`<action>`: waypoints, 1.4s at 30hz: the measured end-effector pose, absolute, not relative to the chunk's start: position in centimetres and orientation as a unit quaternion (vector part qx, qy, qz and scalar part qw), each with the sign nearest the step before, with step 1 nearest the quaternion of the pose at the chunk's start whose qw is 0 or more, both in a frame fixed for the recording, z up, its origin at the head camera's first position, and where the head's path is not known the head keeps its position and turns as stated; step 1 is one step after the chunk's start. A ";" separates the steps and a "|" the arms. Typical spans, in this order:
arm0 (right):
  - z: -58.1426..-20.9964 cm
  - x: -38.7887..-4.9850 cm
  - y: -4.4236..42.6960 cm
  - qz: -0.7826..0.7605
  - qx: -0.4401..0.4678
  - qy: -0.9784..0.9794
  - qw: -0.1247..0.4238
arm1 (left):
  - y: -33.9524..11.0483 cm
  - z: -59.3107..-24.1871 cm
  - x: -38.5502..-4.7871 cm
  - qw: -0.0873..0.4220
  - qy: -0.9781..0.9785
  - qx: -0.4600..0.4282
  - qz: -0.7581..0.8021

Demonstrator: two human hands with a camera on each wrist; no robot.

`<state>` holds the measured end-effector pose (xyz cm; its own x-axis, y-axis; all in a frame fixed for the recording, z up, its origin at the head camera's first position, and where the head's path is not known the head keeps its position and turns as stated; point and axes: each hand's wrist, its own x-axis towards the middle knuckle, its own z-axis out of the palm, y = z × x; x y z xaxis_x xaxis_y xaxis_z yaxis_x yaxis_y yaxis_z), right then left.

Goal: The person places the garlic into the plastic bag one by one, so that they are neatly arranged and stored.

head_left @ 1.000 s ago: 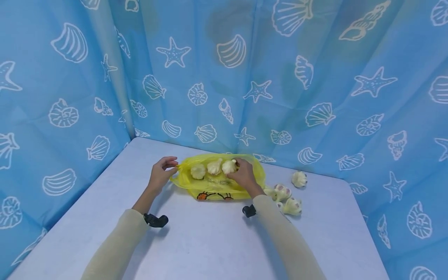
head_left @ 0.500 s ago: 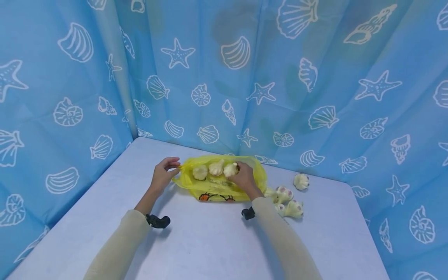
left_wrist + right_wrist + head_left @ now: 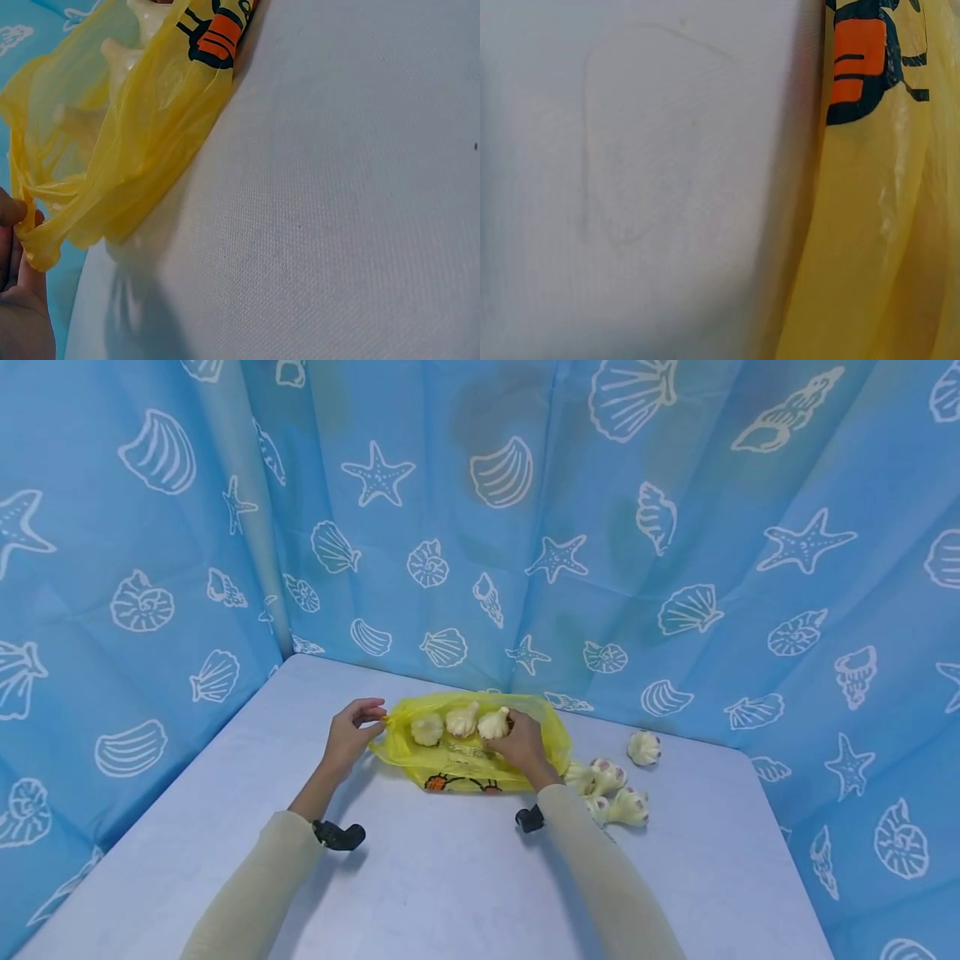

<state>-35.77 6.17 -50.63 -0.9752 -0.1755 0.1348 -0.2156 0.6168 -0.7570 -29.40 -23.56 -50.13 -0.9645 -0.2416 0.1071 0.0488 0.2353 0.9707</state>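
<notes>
A yellow plastic bag (image 3: 408, 760) with an orange and black print lies open on its side on the table. Its left end is pinched between the thumb and fingers of my left hand (image 3: 348, 739), also seen in the left wrist view, where that hand (image 3: 22, 307) sits at the edge. Inside the bag, a garlic bulb (image 3: 427, 729) and a second garlic bulb (image 3: 461, 720) stand in a row. My right hand (image 3: 527, 743) reaches into the bag and holds a third garlic bulb (image 3: 492, 723) beside them. In the right wrist view only the bag (image 3: 862, 225) and tabletop show; that hand is hidden.
Several garlic bulbs (image 3: 628, 807) are clustered right of the bag, partly behind the right forearm. One lone garlic bulb (image 3: 644, 747) lies farther back. A blue shell-patterned curtain (image 3: 450, 568) hangs along the back and sides of the white table (image 3: 435, 877).
The head view has shifted slightly. Both hands stay at the bag, the left at its end and the right at the same garlic bulb.
</notes>
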 end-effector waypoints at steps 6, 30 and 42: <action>-50.3 -35.7 6.5 0.429 0.106 -0.897 0.034 | -23.6 -50.2 -29.5 0.121 -0.779 0.062 -0.611; -44.9 -34.6 10.9 0.478 0.135 -0.864 0.084 | -23.3 -50.5 -29.2 0.139 -0.796 0.074 -0.584; -44.2 -33.0 17.9 0.444 0.109 -0.879 0.136 | -24.4 -53.6 -32.2 0.165 -0.814 0.027 -0.557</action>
